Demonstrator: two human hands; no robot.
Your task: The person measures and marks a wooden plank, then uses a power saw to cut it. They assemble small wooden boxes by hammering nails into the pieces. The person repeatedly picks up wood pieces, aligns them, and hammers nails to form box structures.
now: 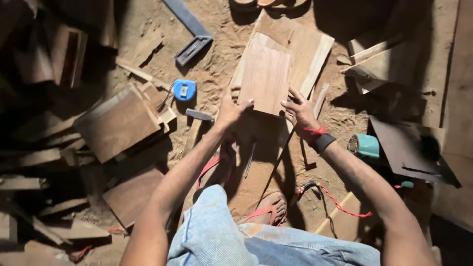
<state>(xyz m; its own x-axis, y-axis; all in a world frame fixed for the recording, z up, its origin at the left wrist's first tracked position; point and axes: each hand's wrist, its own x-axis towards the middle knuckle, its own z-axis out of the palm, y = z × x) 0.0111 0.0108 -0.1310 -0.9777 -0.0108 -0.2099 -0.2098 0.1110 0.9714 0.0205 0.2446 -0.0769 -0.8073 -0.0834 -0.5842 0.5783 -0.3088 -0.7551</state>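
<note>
In the head view, the left hand [230, 109] and right hand [299, 112] each have fingers clamped on the near edge of one small wooden board [265, 79], resting on one larger board [304, 47] on the sandy floor [217, 64], one blue tape measure [184, 90] lying to the left.

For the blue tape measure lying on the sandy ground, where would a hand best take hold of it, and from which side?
Grip the blue tape measure across its flat case, probably coming from above. It lies flat on the sand with open ground on its right, while wood offcuts crowd its left. Both hands, left hand and right hand, are on the board.
</note>
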